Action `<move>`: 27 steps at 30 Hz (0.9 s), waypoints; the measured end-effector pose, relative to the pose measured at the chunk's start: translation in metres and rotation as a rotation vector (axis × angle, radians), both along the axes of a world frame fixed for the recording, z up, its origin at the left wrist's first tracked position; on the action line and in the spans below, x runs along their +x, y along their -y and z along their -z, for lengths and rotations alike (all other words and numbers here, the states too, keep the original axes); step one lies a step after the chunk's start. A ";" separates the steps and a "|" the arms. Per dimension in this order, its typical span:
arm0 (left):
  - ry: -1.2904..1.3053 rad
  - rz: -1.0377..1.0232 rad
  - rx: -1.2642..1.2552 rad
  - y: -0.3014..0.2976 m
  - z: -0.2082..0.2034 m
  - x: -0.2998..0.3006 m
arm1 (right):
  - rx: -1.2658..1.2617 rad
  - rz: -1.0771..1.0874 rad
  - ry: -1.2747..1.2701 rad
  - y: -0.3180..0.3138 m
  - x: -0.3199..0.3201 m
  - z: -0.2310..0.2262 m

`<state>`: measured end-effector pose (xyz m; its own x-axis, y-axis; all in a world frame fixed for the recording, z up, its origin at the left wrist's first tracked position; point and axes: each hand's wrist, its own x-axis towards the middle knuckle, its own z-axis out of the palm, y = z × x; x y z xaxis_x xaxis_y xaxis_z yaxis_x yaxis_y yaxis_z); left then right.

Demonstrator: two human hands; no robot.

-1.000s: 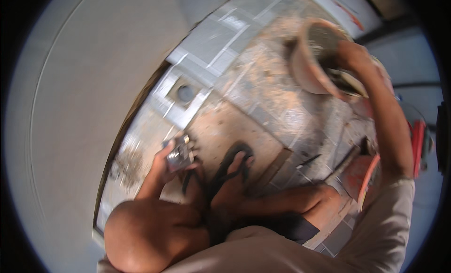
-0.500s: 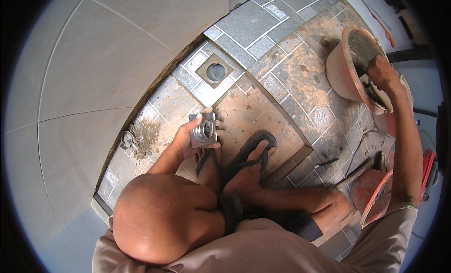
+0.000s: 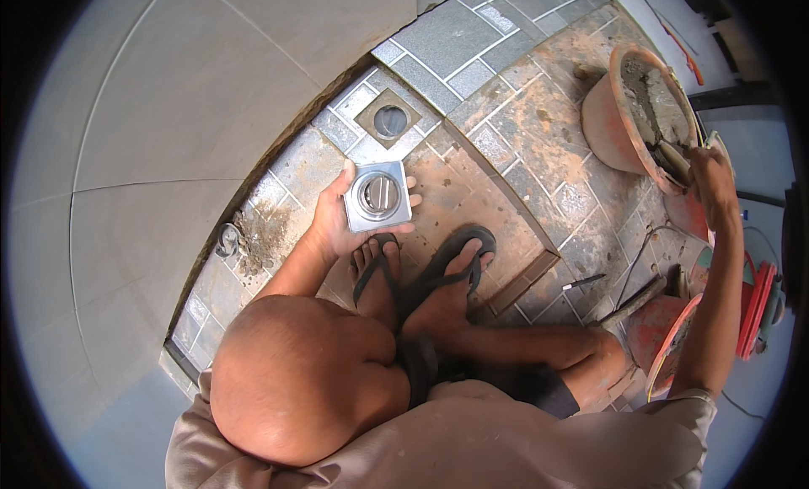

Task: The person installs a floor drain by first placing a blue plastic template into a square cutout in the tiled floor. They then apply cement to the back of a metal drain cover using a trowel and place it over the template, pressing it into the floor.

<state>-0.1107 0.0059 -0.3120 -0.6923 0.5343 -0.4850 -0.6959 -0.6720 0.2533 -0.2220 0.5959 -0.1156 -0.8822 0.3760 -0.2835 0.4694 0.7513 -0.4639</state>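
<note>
My left hand (image 3: 331,213) holds a square, shiny metal floor drain (image 3: 352,213) from beneath and the side. Its round, ridged fitting faces up. Just beyond is a round drain hole (image 3: 390,122) within a square recess in the tiles. To the right, my right hand (image 3: 713,182) is closed at the near rim of an orange, cement-stained bucket (image 3: 602,127). It grips what looks like a trowel (image 3: 672,161), whose blade lies against the grey wet mortar (image 3: 661,101); the handle is hidden by my fingers.
Beside the raised slab edge (image 3: 253,184) lie crumbled mortar (image 3: 253,245) and a small ring-like piece (image 3: 227,239). My sandalled feet (image 3: 447,274) rest on the lower tiles. A black pen-like tool (image 3: 584,282), a wooden-looking bar (image 3: 634,302) and a second bucket (image 3: 657,333) are at right.
My right hand has drawn back from inside the bucket to its near rim, uncovering the mortar. My left hand has moved slightly away from me and tilted the drain's face upward.
</note>
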 end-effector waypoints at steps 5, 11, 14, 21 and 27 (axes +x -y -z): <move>0.025 -0.009 0.094 -0.011 -0.012 -0.012 | -0.365 0.175 -0.307 0.006 0.054 -0.003; -0.144 0.148 0.079 -0.030 -0.067 -0.030 | -0.749 -0.015 -0.251 0.070 0.124 -0.019; -0.204 0.293 0.043 -0.038 -0.118 -0.047 | -0.860 -0.019 -0.240 0.105 0.157 -0.012; -0.305 0.593 -0.003 -0.064 -0.242 -0.054 | -0.836 -0.139 -0.499 0.180 0.220 0.011; -0.323 0.594 -0.152 -0.093 -0.302 -0.028 | -0.444 -0.259 -0.912 0.195 0.246 0.004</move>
